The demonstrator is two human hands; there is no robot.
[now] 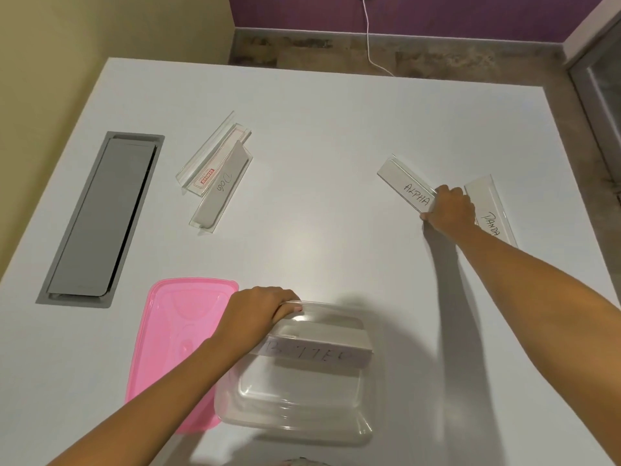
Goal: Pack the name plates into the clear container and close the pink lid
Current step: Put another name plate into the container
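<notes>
Left hand [260, 309] curled over the far rim of the clear rectangular plastic container [295, 375], fingers wrapped on the edge, gripping it. One name plate with blurred lettering [319, 351] already lies across the inside of the container, just near-side of that hand. Pink rectangular plastic lid [174, 348] flat on the white table [319, 129], just left of the left hand, partly under the forearm, touching the container's left side. Right hand [450, 210] reached far out, fingers closed around the near end of the clear acrylic name plate reading ALPHA [408, 188], grasping it; plate low on the table, lift unclear. PANDA name plate [490, 211] just right of the right hand. Two more clear plates, DOG plate [221, 191] and a red-printed plate [211, 156], overlap each other well beyond the left hand. Grey recessed cable hatch [100, 218] far left.
</notes>
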